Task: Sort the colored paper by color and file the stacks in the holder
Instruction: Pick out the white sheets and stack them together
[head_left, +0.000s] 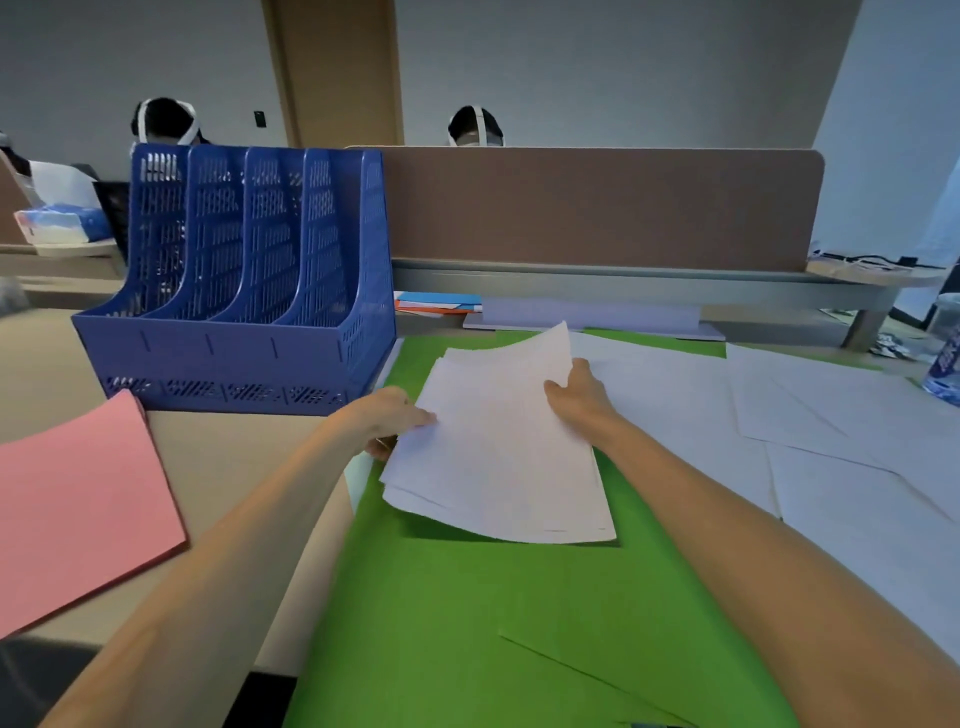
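**A stack of white paper sheets (498, 457) held at both edges beside a blue perforated plastic file holder (244, 353)**

A beige desk top (234, 457) is seen, closed off at the back by a brown divider panel (597, 208). Large bright green paper sheets (467, 623) are spread across the desk's middle. They are overlapped on the right by loose white paper sheets (831, 415) laid at differing angles.

The file holder is stood at the back left of the desk, just beside the far left corner of the green sheets. It is divided into 4 upright slots, and only their own perforated walls can be made out inside them. A flat pink paper stack (78, 509) is laid on the desk in front of the holder, near it but apart.

The stack of white paper sheets is held just above the green sheets, right of the holder. Its left edge is pinched by the left hand (387, 421), thumb on top and fingers underneath. Its right edge is gripped by the right hand (579, 389), thumb on top and fingers curled behind the top sheet, whose far corner is lifted.

A few blue and orange paper sheets (441, 302) are tucked under the divider behind the holder. A clear plastic bottle (948, 358) is stood at the far right edge.
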